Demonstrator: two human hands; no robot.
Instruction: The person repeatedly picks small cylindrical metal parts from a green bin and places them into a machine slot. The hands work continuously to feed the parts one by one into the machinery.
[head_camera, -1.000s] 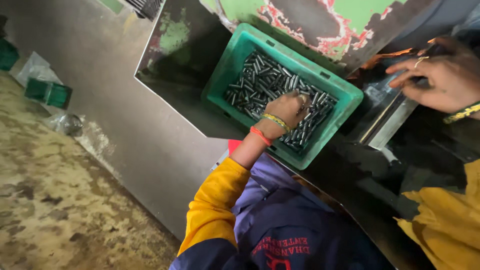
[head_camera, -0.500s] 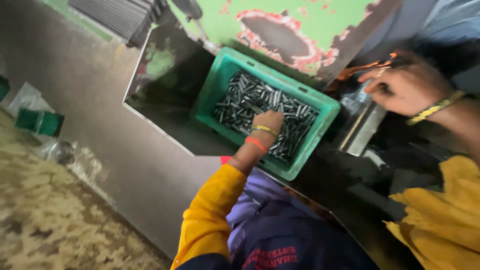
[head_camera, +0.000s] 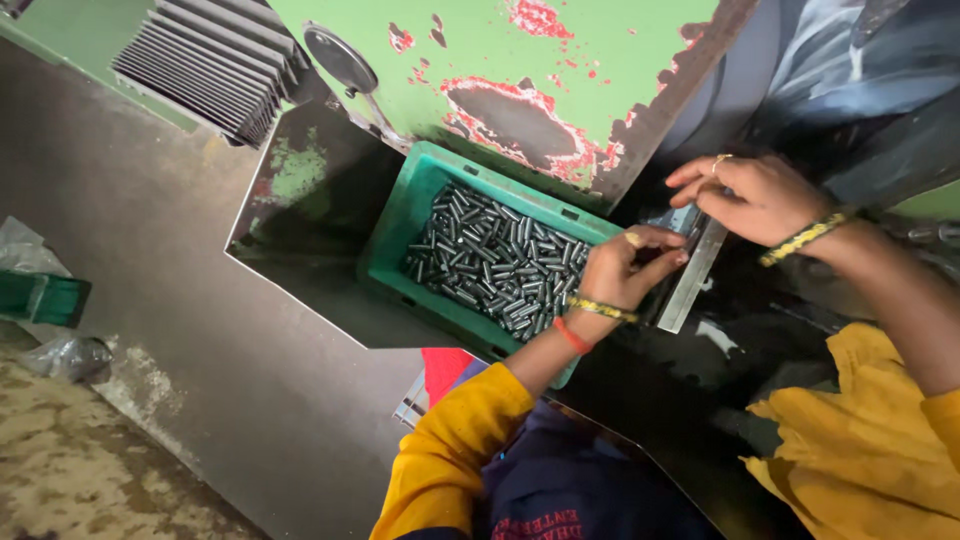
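Observation:
A green plastic crate (head_camera: 400, 235) holds several small dark metal pins (head_camera: 490, 260) and sits against a green machine with chipped paint. My left hand (head_camera: 620, 272) hovers at the crate's right edge. Its fingers are curled round a handful of pins that is mostly hidden. A slanted metal rail (head_camera: 688, 285) lies just right of that hand. My right hand (head_camera: 765, 195) is above it, fingertips pinching the rail's upper end. Both arms wear yellow sleeves and wrist bands.
The green machine body (head_camera: 560, 60) has a ribbed grille (head_camera: 210, 65) at top left. A grey steel panel (head_camera: 200, 330) slopes down to a rough floor (head_camera: 60, 470). A small green box (head_camera: 40, 298) and plastic bags lie at the left edge.
My left hand has come up out of the pins and moved right to the crate's edge beside the rail. My right hand stays at the rail's top. The camera has shifted closer.

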